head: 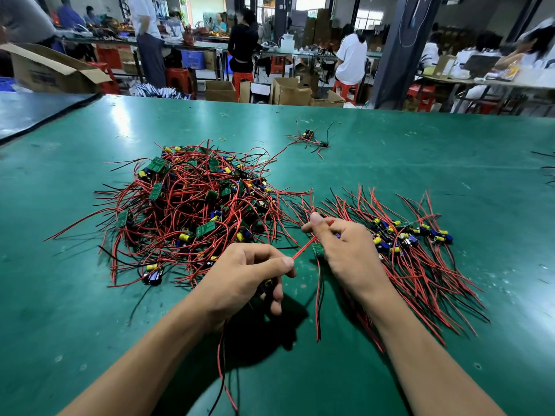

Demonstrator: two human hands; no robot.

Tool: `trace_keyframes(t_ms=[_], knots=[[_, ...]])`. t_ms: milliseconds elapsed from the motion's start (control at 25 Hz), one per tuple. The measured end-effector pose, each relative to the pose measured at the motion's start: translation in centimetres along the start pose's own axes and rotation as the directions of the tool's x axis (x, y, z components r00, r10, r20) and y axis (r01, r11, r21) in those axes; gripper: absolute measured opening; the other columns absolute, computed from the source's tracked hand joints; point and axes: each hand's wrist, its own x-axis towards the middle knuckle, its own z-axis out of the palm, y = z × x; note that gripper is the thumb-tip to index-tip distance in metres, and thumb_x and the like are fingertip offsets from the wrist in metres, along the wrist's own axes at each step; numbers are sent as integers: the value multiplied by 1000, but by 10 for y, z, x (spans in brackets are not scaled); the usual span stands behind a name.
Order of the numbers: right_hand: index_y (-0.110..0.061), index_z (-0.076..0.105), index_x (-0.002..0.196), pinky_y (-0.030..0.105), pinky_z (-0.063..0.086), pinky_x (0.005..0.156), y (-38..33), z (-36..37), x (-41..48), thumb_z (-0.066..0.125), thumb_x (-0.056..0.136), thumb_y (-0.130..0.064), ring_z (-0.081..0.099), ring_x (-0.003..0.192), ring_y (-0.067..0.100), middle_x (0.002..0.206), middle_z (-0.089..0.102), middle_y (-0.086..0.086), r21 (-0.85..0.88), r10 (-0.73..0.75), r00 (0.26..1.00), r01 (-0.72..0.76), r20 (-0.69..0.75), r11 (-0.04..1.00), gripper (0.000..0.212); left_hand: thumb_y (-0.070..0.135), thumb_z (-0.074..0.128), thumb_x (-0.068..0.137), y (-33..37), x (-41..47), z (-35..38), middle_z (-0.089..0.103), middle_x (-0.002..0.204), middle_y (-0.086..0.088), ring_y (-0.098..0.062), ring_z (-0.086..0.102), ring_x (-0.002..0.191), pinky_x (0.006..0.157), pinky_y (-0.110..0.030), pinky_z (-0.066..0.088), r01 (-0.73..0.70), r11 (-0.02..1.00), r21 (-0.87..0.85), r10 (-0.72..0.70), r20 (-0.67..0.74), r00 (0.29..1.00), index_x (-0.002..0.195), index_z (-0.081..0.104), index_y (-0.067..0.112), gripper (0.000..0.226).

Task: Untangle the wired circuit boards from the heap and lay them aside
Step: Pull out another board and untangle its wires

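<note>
While I look down over the green table [390,151], the biggest thing on it is the tangled heap [192,211] of red and black wires with small green circuit boards, lying left of centre just beyond my left hand. To the right of it, partly under my right forearm, sits the sorted pile [414,250], its boards clustered together at the far right and its wires fanned out toward me. My left hand [243,274] is closed around a dark component with its leads trailing down under the wrist, and its thumb and forefinger pinch the near end of a red wire [303,249]. My right hand [342,250] is curled shut on a green board [317,250], thumb pressing the far end of that same red wire, so the wire runs taut between both hands; a red-and-black pair hangs from the board to the table. Farther back, well apart from both piles, lie two stray boards [312,138] with loose leads. I cannot read any writing on the boards; they are too small.
</note>
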Motion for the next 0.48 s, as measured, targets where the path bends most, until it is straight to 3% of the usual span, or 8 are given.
trace_keyframes(t_ms=[80, 120, 200, 280, 400, 480], knots=[[-18, 78, 81, 30, 43, 61, 0, -1, 1, 56, 100, -44, 50, 55, 17, 58, 61, -6, 44, 22, 1000, -21, -19, 999, 39, 24, 66, 86, 1, 0, 0, 58, 55, -11, -23, 57, 42, 50, -28, 42, 1, 1000, 0, -1, 20, 1000, 76, 71, 8, 19], [-16, 78, 79, 26, 39, 52, -1, 1, 1, 54, 100, -45, 41, 47, 12, 53, 51, -9, 154, 88, 996, -87, -1, 984, 43, 27, 67, 83, 1, 0, -1, 58, 55, -10, -23, 57, 42, 50, -28, 42, 5, 1000, -7, -5, 22, 1000, 76, 71, 9, 20], [-15, 76, 68, 18, 27, 39, -8, 3, 2, 50, 102, -47, 28, 38, 7, 53, 40, -7, 460, 280, 953, -302, 116, 835, 53, 29, 68, 82, 0, 1, -2, 58, 55, -11, -23, 57, 43, 50, -28, 43, 21, 1000, -15, -21, 24, 999, 77, 71, 10, 20], [-15, 70, 56, 16, 16, 36, -12, 1, 4, 47, 103, -46, 22, 33, 5, 51, 39, -4, 626, 382, 882, -466, 276, 625, 61, 27, 68, 83, -1, 0, -4, 59, 57, -12, -23, 57, 44, 50, -27, 44, 50, 999, -21, -49, 35, 998, 79, 72, 8, 20], [-13, 66, 54, 15, 15, 33, -12, -6, 6, 47, 102, -43, 20, 31, 4, 48, 36, -4, 709, 386, 832, -547, 399, 446, 59, 25, 67, 86, -2, -2, -4, 64, 65, -14, -22, 60, 47, 47, -23, 47, 120, 991, -52, -116, 70, 991, 83, 72, 5, 21], [-12, 74, 68, 16, 16, 31, -12, -7, 7, 49, 99, -49, 20, 32, 2, 52, 36, -5, 706, 378, 837, -540, 395, 459, 55, 25, 66, 84, 0, -3, -4, 69, 74, -16, -21, 62, 48, 46, -21, 47, 160, 983, -91, -152, 87, 985, 84, 72, 4, 22]])
